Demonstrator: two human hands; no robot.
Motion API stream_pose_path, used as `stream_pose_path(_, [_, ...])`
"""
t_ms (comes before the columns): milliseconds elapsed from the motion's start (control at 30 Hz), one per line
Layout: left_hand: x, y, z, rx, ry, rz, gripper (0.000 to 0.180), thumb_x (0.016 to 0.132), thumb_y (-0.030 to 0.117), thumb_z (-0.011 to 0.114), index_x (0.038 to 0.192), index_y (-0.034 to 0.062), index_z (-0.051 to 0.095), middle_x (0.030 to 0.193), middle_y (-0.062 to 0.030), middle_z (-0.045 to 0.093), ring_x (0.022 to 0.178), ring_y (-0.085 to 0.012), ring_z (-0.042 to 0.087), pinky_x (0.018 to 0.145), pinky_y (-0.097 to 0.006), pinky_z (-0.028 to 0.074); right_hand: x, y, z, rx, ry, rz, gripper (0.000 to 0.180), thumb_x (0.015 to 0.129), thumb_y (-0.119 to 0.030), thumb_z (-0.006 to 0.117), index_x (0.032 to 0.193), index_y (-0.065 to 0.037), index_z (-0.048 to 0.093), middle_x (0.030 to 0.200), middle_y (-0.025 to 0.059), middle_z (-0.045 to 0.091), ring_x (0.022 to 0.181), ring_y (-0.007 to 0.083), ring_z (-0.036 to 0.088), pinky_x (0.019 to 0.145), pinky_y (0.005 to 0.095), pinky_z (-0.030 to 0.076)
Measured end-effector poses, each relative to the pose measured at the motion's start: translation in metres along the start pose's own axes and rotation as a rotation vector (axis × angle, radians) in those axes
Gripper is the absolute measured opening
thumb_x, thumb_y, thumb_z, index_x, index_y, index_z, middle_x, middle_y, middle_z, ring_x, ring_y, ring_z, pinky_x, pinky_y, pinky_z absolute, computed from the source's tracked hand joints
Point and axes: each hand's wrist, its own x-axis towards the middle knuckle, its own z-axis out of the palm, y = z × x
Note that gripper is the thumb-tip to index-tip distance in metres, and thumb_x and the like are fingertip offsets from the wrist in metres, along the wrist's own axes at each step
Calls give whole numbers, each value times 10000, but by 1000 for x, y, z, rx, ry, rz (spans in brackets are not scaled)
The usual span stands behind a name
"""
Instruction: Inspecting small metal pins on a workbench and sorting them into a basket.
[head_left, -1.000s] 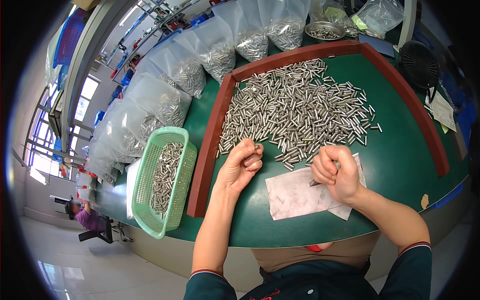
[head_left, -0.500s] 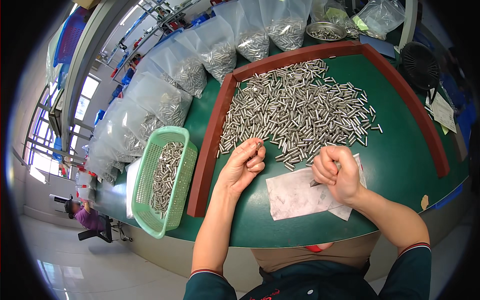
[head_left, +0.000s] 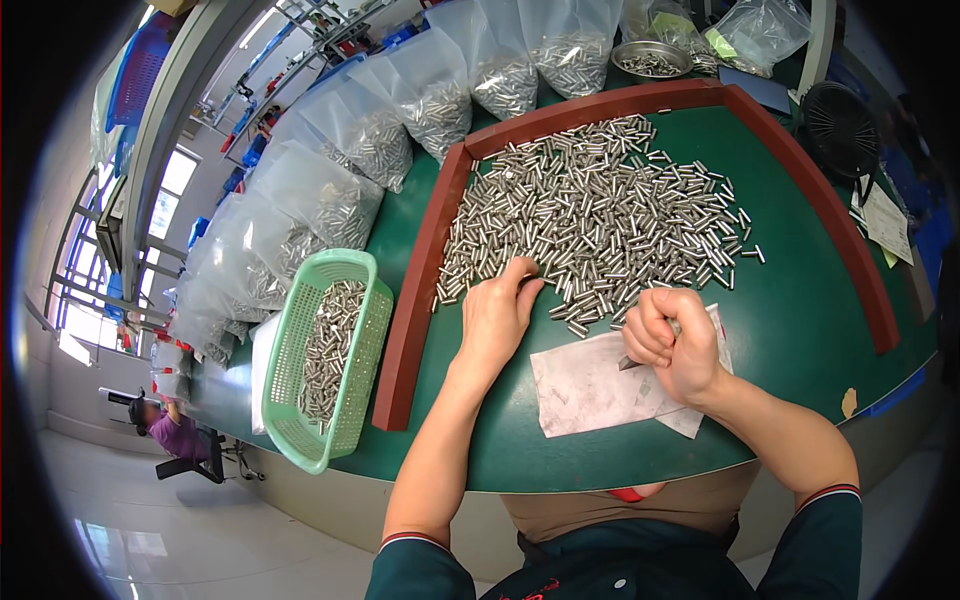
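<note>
Silver pins [head_left: 600, 215] on a green mat [head_left: 800, 300], red-brown frame [head_left: 415, 300], mint basket [head_left: 290, 400].

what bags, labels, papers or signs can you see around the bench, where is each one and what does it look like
Clear plastic bags: a row along the bench's far left edge, part-filled with small silvery metal pins.
More clear bags: far right corner, crumpled, one with a yellow-green slip inside.
Printed paper sheet: right edge of the bench, whitish, text too small to tell.
Worn white paper: flat on the green mat under the right hand, smudged grey.
</note>
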Motion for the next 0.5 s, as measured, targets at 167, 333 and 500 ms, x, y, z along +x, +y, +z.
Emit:
stream_pose_path(167, [-2,2,-1,32,-56,6,134,789,115,593,797,15,505,553,-110,530,471,-244,507,466,-312,395,0,0,-1,-1,-7,-4,331,802,-147,327,482,-103,256,416,-14,253,371,69,196,379,231,175])
stream_pose_path(333, [-4,2,-16,-1230,-131,-563,151,876,202,510,848,55,489,570,37,393,472,-29,305,419,-174,225,-1,0,-2,-5,-4,-5,325,795,-142,331,481,-103,255,414,-15,252,367,67,193,375,231,170])
stream_pose_path(500, [-9,-10,-22,-1638,-316,-761,97,870,172,506,855,78,522,730,-86,562,457,-34,286,427,-164,243,0,0,-1,-5,-1,4,321,795,-143,331,485,-101,258,424,-16,256,379,67,198,381,230,174])
